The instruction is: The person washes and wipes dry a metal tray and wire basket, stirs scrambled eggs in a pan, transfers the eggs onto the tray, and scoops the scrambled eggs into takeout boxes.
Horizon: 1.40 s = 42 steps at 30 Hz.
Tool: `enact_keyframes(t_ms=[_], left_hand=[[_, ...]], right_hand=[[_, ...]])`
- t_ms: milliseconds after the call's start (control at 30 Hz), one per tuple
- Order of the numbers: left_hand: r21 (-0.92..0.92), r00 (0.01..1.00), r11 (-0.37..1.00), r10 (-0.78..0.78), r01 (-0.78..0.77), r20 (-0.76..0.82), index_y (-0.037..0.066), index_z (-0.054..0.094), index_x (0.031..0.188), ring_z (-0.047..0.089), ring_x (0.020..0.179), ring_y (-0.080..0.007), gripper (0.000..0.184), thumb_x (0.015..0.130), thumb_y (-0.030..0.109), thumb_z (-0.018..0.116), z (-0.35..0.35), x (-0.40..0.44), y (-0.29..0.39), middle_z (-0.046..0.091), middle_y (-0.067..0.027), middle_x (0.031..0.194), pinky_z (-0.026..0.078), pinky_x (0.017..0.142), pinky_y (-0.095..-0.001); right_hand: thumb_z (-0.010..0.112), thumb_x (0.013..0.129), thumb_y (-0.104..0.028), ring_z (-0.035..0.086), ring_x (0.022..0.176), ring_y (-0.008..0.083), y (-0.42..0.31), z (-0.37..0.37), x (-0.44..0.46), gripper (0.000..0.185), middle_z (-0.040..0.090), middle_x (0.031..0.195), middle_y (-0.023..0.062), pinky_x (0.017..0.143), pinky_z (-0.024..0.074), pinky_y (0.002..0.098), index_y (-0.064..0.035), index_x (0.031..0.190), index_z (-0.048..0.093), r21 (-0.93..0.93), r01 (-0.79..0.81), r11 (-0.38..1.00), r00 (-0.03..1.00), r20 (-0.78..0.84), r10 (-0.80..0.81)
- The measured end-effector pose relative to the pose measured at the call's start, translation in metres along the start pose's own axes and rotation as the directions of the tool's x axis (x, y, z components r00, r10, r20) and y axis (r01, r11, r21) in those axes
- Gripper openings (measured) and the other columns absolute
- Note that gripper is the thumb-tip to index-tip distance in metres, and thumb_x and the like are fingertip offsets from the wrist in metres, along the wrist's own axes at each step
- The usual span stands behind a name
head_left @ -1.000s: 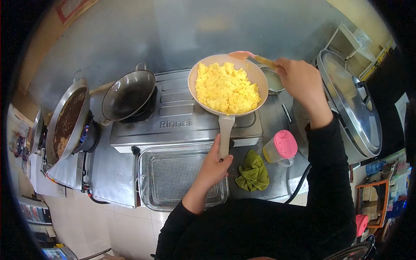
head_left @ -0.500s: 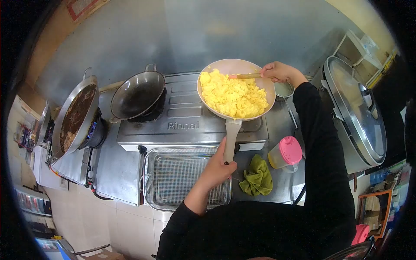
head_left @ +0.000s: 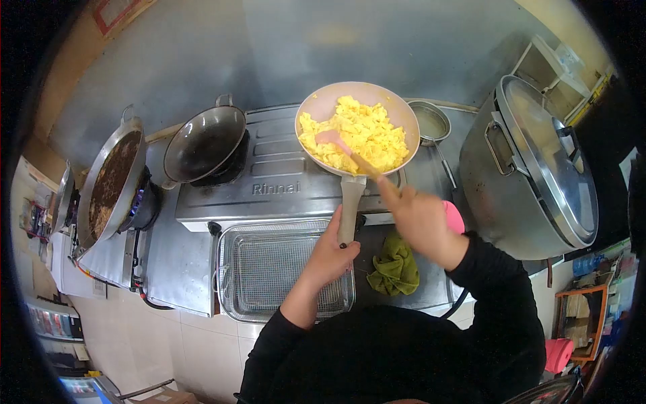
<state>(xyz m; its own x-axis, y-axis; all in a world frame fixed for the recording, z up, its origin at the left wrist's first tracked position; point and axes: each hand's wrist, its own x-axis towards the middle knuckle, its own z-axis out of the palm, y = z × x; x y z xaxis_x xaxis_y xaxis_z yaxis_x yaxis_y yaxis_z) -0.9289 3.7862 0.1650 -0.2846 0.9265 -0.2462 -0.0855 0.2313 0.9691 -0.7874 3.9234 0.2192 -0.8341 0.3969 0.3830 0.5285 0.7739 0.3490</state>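
A light frying pan full of yellow scrambled eggs sits over the right side of the stove. My left hand is closed around the pan's handle. In my right hand is a spatula with a wooden handle and a pink head. The spatula's head rests in the eggs at the left part of the pan. My right hand hovers above the counter, partly covering a pink-lidded jug.
Left of the pan, an empty wok stands on the stove. Further left, another wok holds something brown over a blue flame. A wire basket tray, a green cloth, a strainer and a large lidded pot surround the work area.
My right hand has swung from the pan's far right rim toward me, bringing the spatula across the eggs. The eggs have shifted in the pan. My left hand keeps hold of the handle.
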Motion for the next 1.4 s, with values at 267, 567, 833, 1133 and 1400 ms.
enact_keyframes(t_ms=[267,567,833,1133,1400], left_hand=[[0.066,0.999,0.997,-0.042,0.043,-0.024,0.007,0.011,0.146,0.050,0.051,-0.0104,0.080,0.079,0.001,0.054,0.002,-0.004,0.012,0.059,-0.0134,0.095,0.043,0.044,-0.0254],[0.114,0.998,0.992,-0.047,0.050,-0.028,0.009,0.011,0.146,0.052,0.051,-0.0131,0.081,0.079,0.007,0.057,0.001,-0.004,0.011,0.059,-0.0159,0.096,0.046,0.046,-0.0279],[0.040,0.999,0.998,-0.048,0.048,-0.012,0.008,0.008,0.146,0.050,0.048,-0.0129,0.082,0.080,0.008,0.057,0.000,-0.001,0.003,0.059,-0.0150,0.093,0.045,0.045,-0.0273],[0.083,0.999,0.996,-0.039,0.042,-0.031,0.008,0.008,0.146,0.050,0.047,-0.0121,0.080,0.081,0.006,0.056,0.002,-0.002,0.009,0.060,-0.0142,0.092,0.044,0.043,-0.0265],[0.083,0.999,0.996,-0.033,0.035,-0.034,0.010,0.010,0.146,0.049,0.047,-0.0118,0.078,0.081,0.004,0.054,0.004,-0.003,0.011,0.059,-0.0129,0.093,0.043,0.043,-0.0260]], right_hand=[[0.060,0.078,-0.016,0.057,0.048,0.0219,0.039,-0.074,0.005,0.032,0.055,0.059,0.0046,0.043,0.0436,0.0326,-0.0147,0.110,0.060,0.159,-0.007,0.987,0.999,0.050,-0.001],[0.056,0.074,-0.010,0.057,0.043,0.0165,0.004,0.001,0.052,0.049,0.054,0.049,-0.0007,0.039,0.0437,0.0292,-0.0084,0.123,0.051,0.025,0.068,0.997,0.998,0.001,-0.068],[0.055,0.076,-0.012,0.061,0.048,0.0182,0.016,0.027,0.082,0.052,0.062,0.057,0.0042,0.039,0.0442,0.0309,-0.0178,0.128,0.049,-0.022,-0.010,1.000,0.999,0.038,0.011],[0.064,0.075,-0.019,0.062,0.063,0.0259,0.067,-0.119,0.022,0.017,0.062,0.065,0.0086,0.057,0.0474,0.0380,-0.0177,0.092,0.069,0.132,-0.224,0.966,0.971,0.119,0.209],[0.062,0.075,-0.018,0.062,0.061,0.0282,0.056,-0.052,0.034,0.012,0.062,0.064,0.0095,0.055,0.0477,0.0380,-0.0132,0.085,0.067,0.104,-0.054,0.993,0.992,0.116,0.042]])
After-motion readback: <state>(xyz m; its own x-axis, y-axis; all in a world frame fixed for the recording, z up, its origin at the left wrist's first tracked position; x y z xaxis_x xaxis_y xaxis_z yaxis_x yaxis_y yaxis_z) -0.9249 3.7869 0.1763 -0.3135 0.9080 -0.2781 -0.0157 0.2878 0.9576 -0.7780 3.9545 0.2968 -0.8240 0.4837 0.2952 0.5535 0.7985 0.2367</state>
